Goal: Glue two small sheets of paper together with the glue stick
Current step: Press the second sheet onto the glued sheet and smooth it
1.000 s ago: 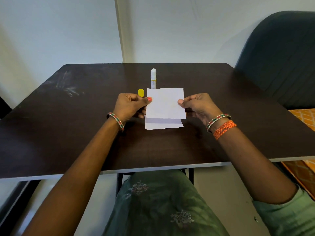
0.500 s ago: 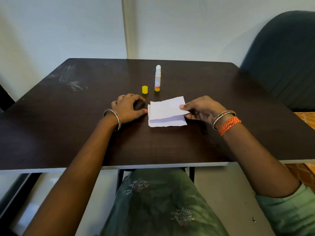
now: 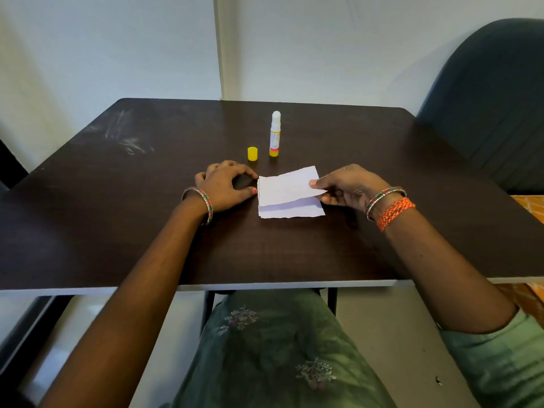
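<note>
Two small white sheets lie at the middle of the dark table (image 3: 294, 254). The lower sheet (image 3: 291, 209) rests flat. The upper sheet (image 3: 285, 187) is tilted over it, its left edge down and its right edge raised. My right hand (image 3: 350, 188) pinches that raised right edge between thumb and fingers. My left hand (image 3: 225, 185) rests on the table just left of the sheets, fingers curled and apart, thumb tip beside the paper's left edge, holding nothing. The glue stick (image 3: 275, 134) stands upright and uncapped behind the sheets. Its yellow cap (image 3: 252, 154) stands to its left.
A dark padded chair (image 3: 488, 98) stands at the right rear of the table. White walls rise behind the table. Scuff marks show on the table's far left. My lap in green cloth is below the near edge.
Both hands held the upper sheet upright above the lower one. The left hand let go and settled on the table. The right hand lowered the sheet onto the lower sheet, left edge first.
</note>
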